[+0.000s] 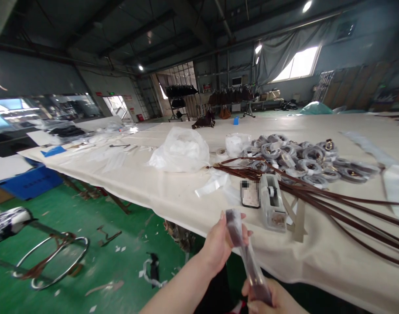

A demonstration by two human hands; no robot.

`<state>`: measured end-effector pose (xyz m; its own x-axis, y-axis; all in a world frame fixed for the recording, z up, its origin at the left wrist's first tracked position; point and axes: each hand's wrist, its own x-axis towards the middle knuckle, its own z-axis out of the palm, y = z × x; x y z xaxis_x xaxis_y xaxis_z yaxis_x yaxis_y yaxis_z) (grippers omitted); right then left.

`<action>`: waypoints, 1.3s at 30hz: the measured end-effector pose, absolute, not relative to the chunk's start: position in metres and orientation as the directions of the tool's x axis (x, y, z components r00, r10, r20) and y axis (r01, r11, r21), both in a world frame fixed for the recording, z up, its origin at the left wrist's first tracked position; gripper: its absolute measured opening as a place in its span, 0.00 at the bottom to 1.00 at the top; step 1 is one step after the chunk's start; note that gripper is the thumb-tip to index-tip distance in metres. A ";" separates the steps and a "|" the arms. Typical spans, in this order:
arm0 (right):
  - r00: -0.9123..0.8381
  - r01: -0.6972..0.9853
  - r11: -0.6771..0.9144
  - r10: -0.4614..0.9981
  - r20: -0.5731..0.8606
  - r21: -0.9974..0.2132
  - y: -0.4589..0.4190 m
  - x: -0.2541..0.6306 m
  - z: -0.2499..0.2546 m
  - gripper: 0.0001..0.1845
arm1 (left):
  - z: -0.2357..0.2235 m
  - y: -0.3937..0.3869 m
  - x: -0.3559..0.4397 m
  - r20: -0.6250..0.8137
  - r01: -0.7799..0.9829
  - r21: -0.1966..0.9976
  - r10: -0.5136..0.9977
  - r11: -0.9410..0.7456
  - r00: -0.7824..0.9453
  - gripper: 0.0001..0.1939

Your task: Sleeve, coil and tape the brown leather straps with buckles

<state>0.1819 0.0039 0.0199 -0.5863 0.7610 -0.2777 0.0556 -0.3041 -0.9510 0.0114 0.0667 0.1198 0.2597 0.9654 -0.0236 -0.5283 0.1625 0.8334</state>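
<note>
Grey-brown strip pinched by fingers of L hand & R hand, cut off btm.

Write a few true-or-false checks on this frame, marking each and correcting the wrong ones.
1. The left hand and right hand both hold a wrapped strap. True.
2. A phone and a tape dispenser are on the table. True.
3. The phone lies right of the tape dispenser. False: it lies to its left.
4. Wrapped coils are piled beside long brown straps. True.
5. The wrapped coils are on the floor. False: they are on the table.
</note>
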 end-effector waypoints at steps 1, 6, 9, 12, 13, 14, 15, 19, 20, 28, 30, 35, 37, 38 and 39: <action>-0.575 0.054 -0.305 0.769 -0.279 -0.951 0.004 0.182 0.026 0.16 | 0.113 0.064 0.012 0.042 -0.415 0.908 0.975 0.054 0.218 0.35; -0.590 0.080 -0.249 0.768 -0.247 -0.965 0.011 0.192 0.061 0.17 | 0.059 0.056 0.005 0.522 0.467 0.520 0.698 -0.716 0.489 0.35; -0.615 0.046 -0.280 0.749 -0.248 -0.959 0.012 0.206 0.062 0.21 | 0.035 0.058 0.000 0.511 0.573 0.155 0.562 -0.805 0.651 0.49; -0.593 0.050 -0.337 0.747 -0.300 -0.940 0.011 0.224 0.052 0.24 | 0.030 0.058 -0.002 0.424 0.630 0.115 0.612 -0.768 0.668 0.53; -0.585 0.063 -0.351 0.745 -0.320 -0.934 0.011 0.230 0.048 0.25 | 0.032 0.058 -0.002 0.373 0.646 0.118 0.637 -0.754 0.675 0.50; -0.579 0.089 -0.357 0.741 -0.340 -0.930 0.012 0.234 0.046 0.25 | 0.036 0.057 -0.001 0.310 0.657 0.122 0.657 -0.744 0.687 0.46; -0.577 0.131 -0.350 0.734 -0.358 -0.928 0.013 0.239 0.045 0.24 | 0.040 0.055 -0.001 0.237 0.660 0.134 0.671 -0.739 0.703 0.41; -0.542 0.432 -0.064 0.779 -0.315 -0.900 0.020 0.248 0.054 0.14 | 0.057 0.050 -0.001 -0.065 0.623 0.349 0.646 -0.700 0.761 0.25; -0.512 0.516 0.044 0.817 -0.267 -0.855 0.022 0.249 0.058 0.13 | 0.059 0.049 -0.001 -0.141 0.612 0.452 0.625 -0.649 0.768 0.24; -0.467 0.411 0.137 0.881 -0.079 -0.901 0.005 0.220 0.050 0.21 | 0.038 0.050 0.000 -0.426 0.126 0.792 0.393 0.598 0.814 0.36; -0.358 0.298 0.078 0.933 -0.036 -0.951 -0.002 0.204 0.037 0.23 | 0.026 0.050 0.006 -0.381 -0.067 0.649 0.401 0.757 0.833 0.37; -0.157 0.134 -0.193 0.964 -0.213 -0.972 -0.006 0.183 0.019 0.31 | 0.007 0.040 0.022 -0.254 -0.418 0.339 0.510 0.843 0.822 0.37; -0.139 0.171 -0.250 0.952 -0.274 -0.953 -0.004 0.189 0.015 0.33 | 0.005 0.035 0.027 -0.239 -0.481 0.284 0.547 0.830 0.803 0.37; -0.125 0.201 -0.229 0.958 -0.257 -0.952 -0.003 0.194 0.013 0.34 | 0.004 0.034 0.028 -0.243 -0.487 0.275 0.550 0.829 0.799 0.37; -0.115 0.233 -0.186 0.969 -0.217 -0.954 -0.001 0.201 0.011 0.33 | 0.003 0.033 0.030 -0.255 -0.480 0.279 0.546 0.831 0.798 0.38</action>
<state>0.2007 -0.0012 0.0110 -0.1145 0.9694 -0.2172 0.2332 -0.1863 -0.9544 0.0299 0.0330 0.0033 0.7978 0.5465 -0.2547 -0.4804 0.8314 0.2792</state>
